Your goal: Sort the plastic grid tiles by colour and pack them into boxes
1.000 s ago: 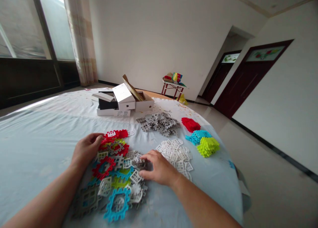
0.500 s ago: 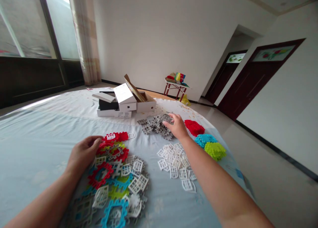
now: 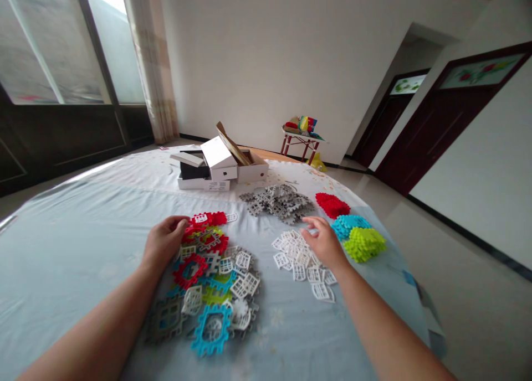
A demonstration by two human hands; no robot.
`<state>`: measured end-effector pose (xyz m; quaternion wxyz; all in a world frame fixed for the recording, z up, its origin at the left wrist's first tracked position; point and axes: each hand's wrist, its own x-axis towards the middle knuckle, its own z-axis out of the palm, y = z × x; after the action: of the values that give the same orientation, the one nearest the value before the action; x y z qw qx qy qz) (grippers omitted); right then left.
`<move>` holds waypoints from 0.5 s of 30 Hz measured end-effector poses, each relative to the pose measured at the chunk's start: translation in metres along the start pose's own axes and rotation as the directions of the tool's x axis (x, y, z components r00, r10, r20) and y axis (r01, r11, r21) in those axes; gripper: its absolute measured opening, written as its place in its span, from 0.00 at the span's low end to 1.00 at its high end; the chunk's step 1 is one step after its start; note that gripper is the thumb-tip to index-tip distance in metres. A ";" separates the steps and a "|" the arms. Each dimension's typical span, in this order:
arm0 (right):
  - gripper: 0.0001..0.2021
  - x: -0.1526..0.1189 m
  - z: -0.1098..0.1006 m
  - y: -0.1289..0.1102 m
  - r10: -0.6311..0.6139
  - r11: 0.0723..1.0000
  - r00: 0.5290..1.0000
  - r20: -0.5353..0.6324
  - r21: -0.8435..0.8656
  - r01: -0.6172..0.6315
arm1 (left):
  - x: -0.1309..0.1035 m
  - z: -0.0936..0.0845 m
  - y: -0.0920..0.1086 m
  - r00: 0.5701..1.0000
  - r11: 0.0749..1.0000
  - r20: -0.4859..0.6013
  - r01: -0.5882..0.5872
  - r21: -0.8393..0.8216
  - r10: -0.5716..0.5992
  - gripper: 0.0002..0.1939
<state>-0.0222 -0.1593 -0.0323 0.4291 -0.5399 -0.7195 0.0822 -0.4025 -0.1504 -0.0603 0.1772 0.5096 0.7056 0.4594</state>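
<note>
My left hand rests at the upper left edge of a mixed pile, its fingers bent against the red pieces; what they grip, if anything, is hidden. The pile holds red, blue, green, grey and white plastic pieces, with a blue frame at its near end. My right hand is over the right side of the white window pieces, thumb and fingers apart, with nothing seen between them. Beyond it lies a heap of grey pieces.
Red, blue and green stacks lie at the right. White boxes stand at the back of the cloth-covered table. Farther off is a small stand with colourful things on it.
My right hand has come back from the grey heap towards the white pieces. The view has shifted slightly. My left hand stays beside the red pieces.
</note>
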 end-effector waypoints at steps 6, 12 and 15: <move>0.14 -0.028 -0.017 0.022 0.132 0.989 0.988 -0.073 -0.057 -0.137 | -0.005 -0.004 0.006 1.000 1.000 -0.018 -0.025 -0.008 0.024 0.22; 0.14 -0.041 -0.016 0.032 0.077 0.996 0.983 -0.168 -0.030 -0.084 | -0.013 -0.023 0.028 0.980 0.968 0.062 -0.198 0.153 0.190 0.21; 0.14 -0.042 -0.018 0.036 0.065 0.998 0.982 -0.178 -0.011 -0.068 | -0.027 -0.024 0.055 0.902 0.886 0.254 -0.406 0.222 0.350 0.20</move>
<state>0.0178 -0.1866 -0.0643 0.4838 -0.5723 -0.6608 0.0418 -0.3777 -0.1824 -0.0089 0.0850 0.7020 0.6257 0.3293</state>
